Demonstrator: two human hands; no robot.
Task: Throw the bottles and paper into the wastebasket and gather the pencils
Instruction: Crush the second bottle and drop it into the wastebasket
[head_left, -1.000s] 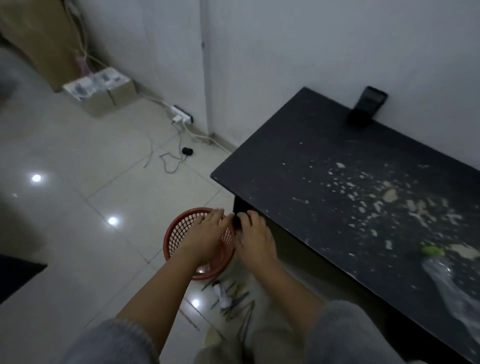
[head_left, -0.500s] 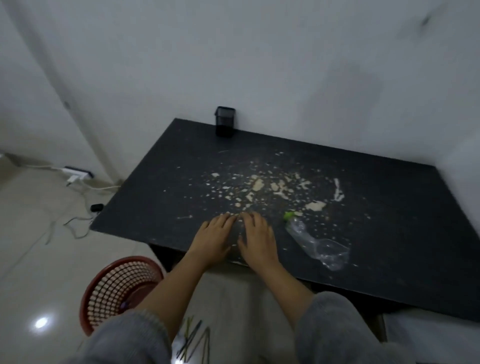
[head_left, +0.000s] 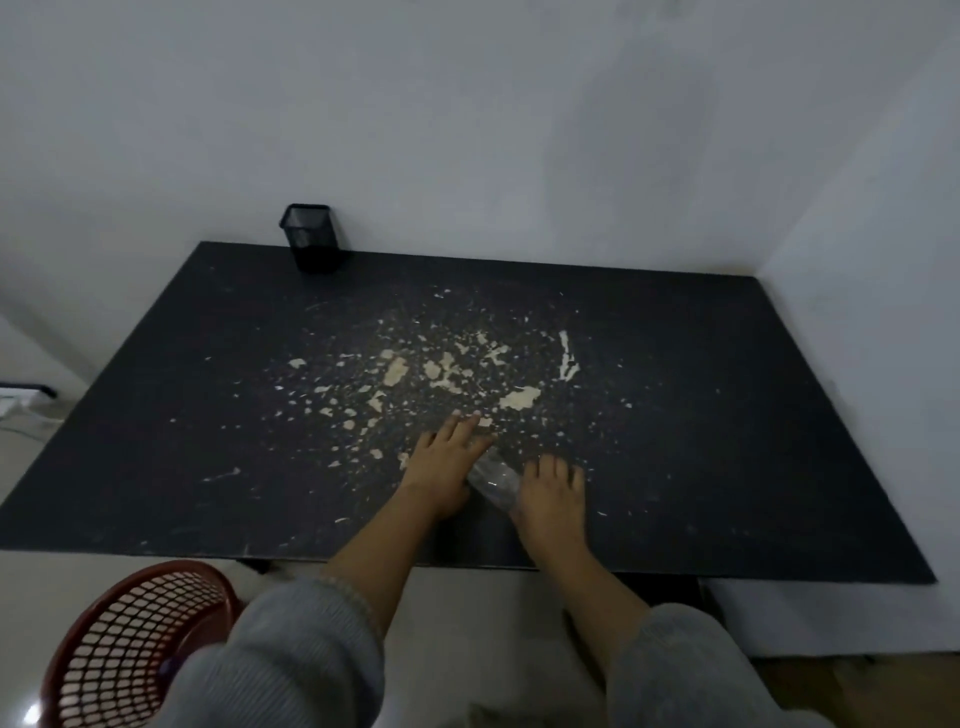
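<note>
Head view: the person stood over the black table (head_left: 727, 415), both forearms reaching in from the near edge.
Change: a second earlier both hands had been down at the red wastebasket (head_left: 119, 649) on the floor; half a second earlier they had lain side by side at the table's near edge, clear of the bottle; now they had closed in on it from either side.
Bottle: the clear plastic bottle (head_left: 493, 478) lay on its side near the table's middle front, at about 6 o'clock from the pale flecks (head_left: 441, 374) on the top.
Left hand: the left hand (head_left: 444, 467) lay over the bottle's neck end, fingers loosely spread and extended; whether they gripped it I could not tell.
Right hand: the right hand (head_left: 550, 493) covered the other end, fingers curled down close together, touching it.
Wastebasket: at about 8 o'clock from the hands, below the table's edge.
Pencil cup: the black mesh cup (head_left: 311, 239) stood at 11 o'clock by the wall; no pencils showed.
Meaning: I judged the bottle pickup was just starting; the pencils remained to be gathered.
</note>
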